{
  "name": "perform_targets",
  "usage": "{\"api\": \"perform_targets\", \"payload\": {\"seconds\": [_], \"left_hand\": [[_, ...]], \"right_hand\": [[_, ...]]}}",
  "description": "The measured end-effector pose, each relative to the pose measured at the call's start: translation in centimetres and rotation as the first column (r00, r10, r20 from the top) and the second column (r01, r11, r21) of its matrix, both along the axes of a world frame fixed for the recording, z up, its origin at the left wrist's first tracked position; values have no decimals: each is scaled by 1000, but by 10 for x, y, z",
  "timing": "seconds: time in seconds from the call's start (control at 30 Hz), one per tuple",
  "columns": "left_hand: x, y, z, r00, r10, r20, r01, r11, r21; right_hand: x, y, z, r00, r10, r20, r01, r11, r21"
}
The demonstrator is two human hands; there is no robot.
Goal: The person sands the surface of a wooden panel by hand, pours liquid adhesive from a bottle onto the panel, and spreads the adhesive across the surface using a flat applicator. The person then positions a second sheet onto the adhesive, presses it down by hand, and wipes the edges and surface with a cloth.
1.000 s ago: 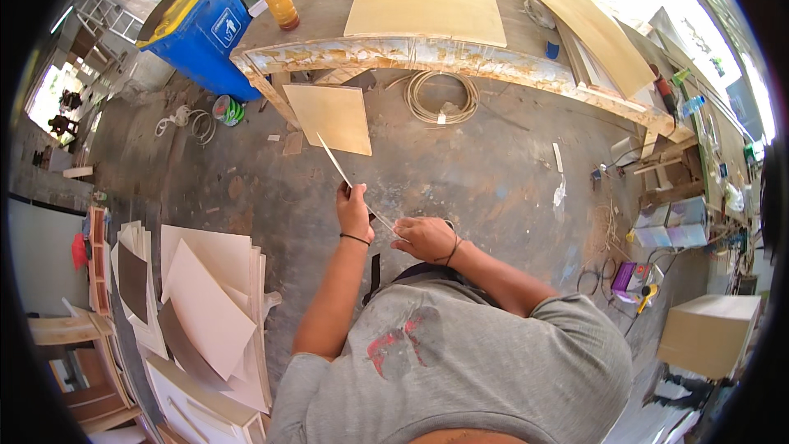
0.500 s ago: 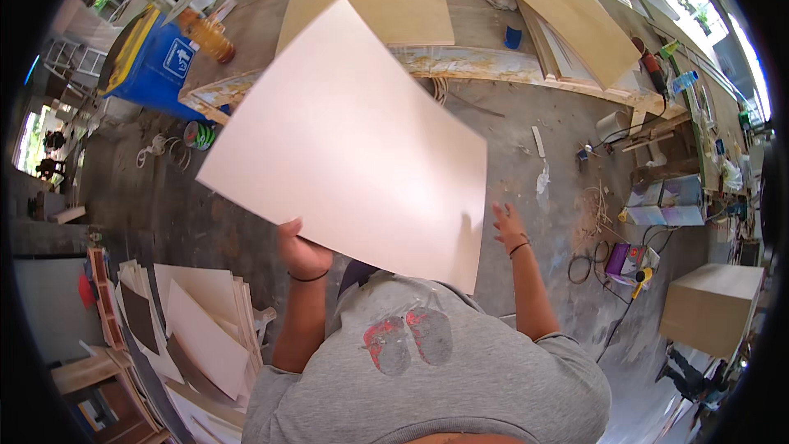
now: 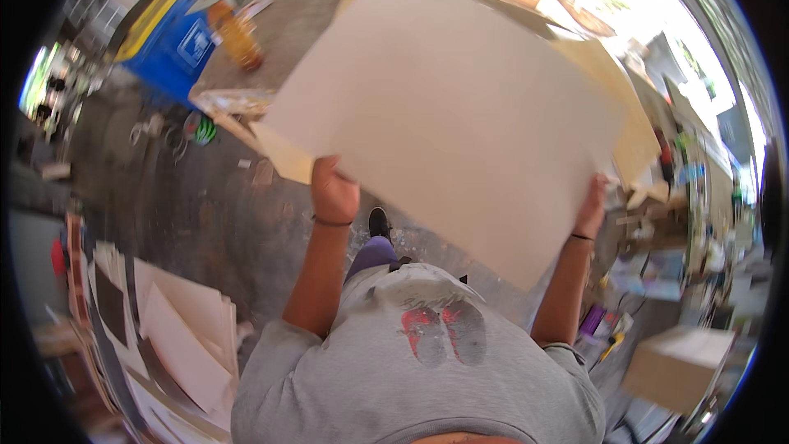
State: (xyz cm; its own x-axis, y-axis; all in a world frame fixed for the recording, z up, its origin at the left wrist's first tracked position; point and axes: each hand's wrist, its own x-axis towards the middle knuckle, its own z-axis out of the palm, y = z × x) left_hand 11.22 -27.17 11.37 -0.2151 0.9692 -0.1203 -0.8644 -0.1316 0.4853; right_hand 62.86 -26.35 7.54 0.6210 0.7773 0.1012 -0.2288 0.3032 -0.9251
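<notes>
A large, thin, pale sheet of board is held up in front of me between both hands. It is tilted and slightly blurred. My left hand grips its near left edge, with the thumb on the upper face and the other fingers hidden under it. At the right edge, my right hand is closed on the sheet near a corner. Beyond and partly hidden by the sheet stands a worktable. A yellowish board corner shows past the sheet's left edge.
Yellowish boards lie at the far right. An amber bottle stands on the table by a blue bin. A can sits on the floor. White panels lean at lower left; a box stands at lower right.
My right hand, free of the sheet before, has taken hold of its right edge. The sheet has moved up and right toward the table, and my left hand has moved forward with it.
</notes>
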Motion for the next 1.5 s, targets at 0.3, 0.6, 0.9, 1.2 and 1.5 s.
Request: {"api": "perform_targets", "payload": {"seconds": [0.3, 0.6, 0.9, 1.2, 1.5], "left_hand": [[-12, 117, -29, 932, 290, -216, -357, 833, -422], [-12, 204, -70, 840, 462, -283, -536, 632, -559], [-37, 236, -107, 667, 641, -380, -706, 380, -597], [-38, 255, -139, 548, 618, -563, -791, 163, -590], [-49, 255, -155, 523, 543, -657, -803, 57, -593]], "right_hand": [[-98, 113, 161, 899, 106, 425, -38, 985, -166], [-116, 243, 152, 728, 267, 631, -196, 964, -181], [-138, 318, 112, 760, 529, 378, -525, 842, -121], [-139, 349, 103, 738, 554, 385, -535, 828, -168], [-125, 374, 78, 607, 497, 621, -481, 851, -211]]}}
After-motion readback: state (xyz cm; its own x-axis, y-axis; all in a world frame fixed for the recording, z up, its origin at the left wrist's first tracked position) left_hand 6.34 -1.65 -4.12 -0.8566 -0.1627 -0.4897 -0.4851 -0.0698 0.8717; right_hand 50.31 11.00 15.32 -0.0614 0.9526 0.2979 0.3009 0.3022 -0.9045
